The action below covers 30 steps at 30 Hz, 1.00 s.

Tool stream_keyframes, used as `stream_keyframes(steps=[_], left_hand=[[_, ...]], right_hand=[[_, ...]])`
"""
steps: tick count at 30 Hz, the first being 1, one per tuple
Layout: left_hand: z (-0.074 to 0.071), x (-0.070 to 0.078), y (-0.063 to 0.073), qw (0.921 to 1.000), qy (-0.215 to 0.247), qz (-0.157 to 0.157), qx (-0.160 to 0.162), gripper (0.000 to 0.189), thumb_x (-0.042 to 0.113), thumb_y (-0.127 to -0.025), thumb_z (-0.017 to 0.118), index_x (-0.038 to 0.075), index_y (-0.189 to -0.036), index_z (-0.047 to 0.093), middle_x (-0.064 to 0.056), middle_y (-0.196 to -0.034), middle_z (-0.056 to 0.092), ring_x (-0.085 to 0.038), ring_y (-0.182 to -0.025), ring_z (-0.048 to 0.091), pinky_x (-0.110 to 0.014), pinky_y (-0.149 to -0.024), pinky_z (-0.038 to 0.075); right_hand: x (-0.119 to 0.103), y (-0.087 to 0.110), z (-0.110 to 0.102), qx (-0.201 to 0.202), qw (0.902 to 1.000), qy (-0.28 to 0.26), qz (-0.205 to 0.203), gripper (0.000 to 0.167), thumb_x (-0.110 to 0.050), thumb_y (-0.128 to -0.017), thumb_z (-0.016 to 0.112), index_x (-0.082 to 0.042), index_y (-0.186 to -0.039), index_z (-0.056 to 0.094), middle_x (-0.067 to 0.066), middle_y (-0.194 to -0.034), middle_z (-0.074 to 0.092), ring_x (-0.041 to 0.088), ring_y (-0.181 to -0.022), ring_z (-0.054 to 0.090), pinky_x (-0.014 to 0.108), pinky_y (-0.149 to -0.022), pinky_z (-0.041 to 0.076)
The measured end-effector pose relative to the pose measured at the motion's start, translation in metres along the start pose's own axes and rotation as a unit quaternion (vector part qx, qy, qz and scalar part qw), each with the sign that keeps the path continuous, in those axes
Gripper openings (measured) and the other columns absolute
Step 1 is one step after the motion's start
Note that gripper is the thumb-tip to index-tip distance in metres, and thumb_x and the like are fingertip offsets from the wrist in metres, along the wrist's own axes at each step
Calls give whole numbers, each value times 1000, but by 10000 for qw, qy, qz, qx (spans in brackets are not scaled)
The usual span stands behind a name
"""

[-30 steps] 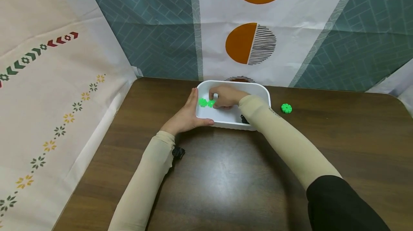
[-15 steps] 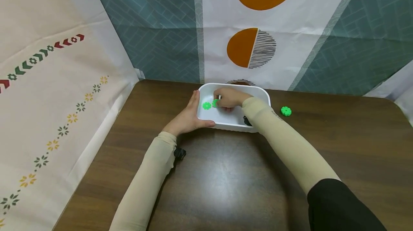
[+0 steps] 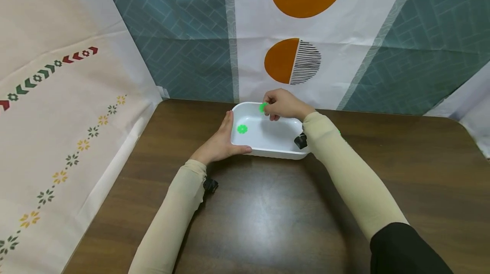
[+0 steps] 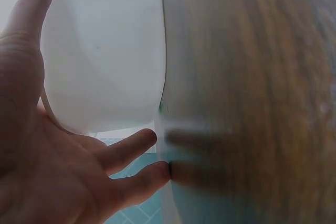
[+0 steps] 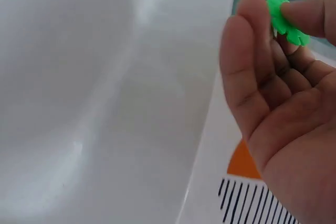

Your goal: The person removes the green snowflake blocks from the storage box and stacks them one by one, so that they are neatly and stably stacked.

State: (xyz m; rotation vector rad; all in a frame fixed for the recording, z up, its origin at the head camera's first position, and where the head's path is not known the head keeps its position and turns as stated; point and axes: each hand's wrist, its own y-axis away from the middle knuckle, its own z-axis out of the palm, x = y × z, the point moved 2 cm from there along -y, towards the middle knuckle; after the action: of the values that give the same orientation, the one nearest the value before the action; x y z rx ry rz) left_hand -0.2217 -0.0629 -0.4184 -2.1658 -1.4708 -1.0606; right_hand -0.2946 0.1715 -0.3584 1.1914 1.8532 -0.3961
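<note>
A white plastic tray [image 3: 273, 153] stands at the back of the table. My right hand [image 3: 285, 104] is raised over its back rim, pinching a bright green flower-shaped disc [image 5: 281, 17] between thumb and fingers. Another such disc, a green flower-shaped one [image 3: 242, 129], lies flat on the tray floor toward the left end. My left hand [image 3: 219, 141] braces the tray's front left corner, thumb along the front wall and straight fingers up the left side. In the left wrist view two fingertips [image 4: 157, 169] reach the wooden tabletop beside the tray wall.
A sliver of green [image 3: 339, 132] shows past the right sleeve [image 3: 344, 172], which hides most of it. Behind the tray hangs a patterned cloth [image 3: 252, 61], close to the back edge of the wooden table [image 3: 245, 214]. A pale printed cloth [image 3: 69, 108] hangs along the left.
My right hand has risen from the tray floor toward the back rim, bringing one green disc up with it. The left hand keeps its place at the tray's corner.
</note>
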Motion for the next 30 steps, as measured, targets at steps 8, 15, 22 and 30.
stream_keyframes(steps=[8, 15, 22, 30], left_hand=[[1, -2, 3, 10000, 33, -69, 1, 134, 55, -79, 83, 13, -160, -15, -11, -168, -12, -33, -149, 19, -48, -115, 26], [2, -1, 2, 10000, 9, -6, 12, 135, 58, -78, 82, 13, -160, -16, -12, -168, -12, -33, -149, 19, -48, -115, 27], [2, 2, 0, 9999, -142, 24, -12, 135, 58, -79, 81, 13, -160, -17, -11, -168, -13, -33, -149, 20, -47, -115, 27], [1, 2, 0, 9999, -122, 39, -27, 136, 58, -78, 82, 12, -160, -17, -13, -168, -13, -33, -150, 17, -48, -115, 26]], right_hand=[[8, 14, -9, 347, 9977, -575, -56, 8, -7, -92, 62, 1, -94, 63, 23, -91, 67, 27, -68, 65, 34, -67, 58], [6, 29, -22, 670, 9954, -675, -123, 6, -7, -92, 64, -1, -91, 62, 18, -86, 67, 27, -67, 65, 33, -65, 57], [17, 64, -37, 955, 9914, -882, -118, 12, -10, -97, 64, 2, -98, 63, 24, -93, 69, 35, -72, 67, 35, -67, 58], [35, 122, -49, 1674, 9777, -1250, -224, 14, -11, -99, 64, 2, -103, 62, 21, -89, 68, 31, -70, 67, 41, -65, 58]])
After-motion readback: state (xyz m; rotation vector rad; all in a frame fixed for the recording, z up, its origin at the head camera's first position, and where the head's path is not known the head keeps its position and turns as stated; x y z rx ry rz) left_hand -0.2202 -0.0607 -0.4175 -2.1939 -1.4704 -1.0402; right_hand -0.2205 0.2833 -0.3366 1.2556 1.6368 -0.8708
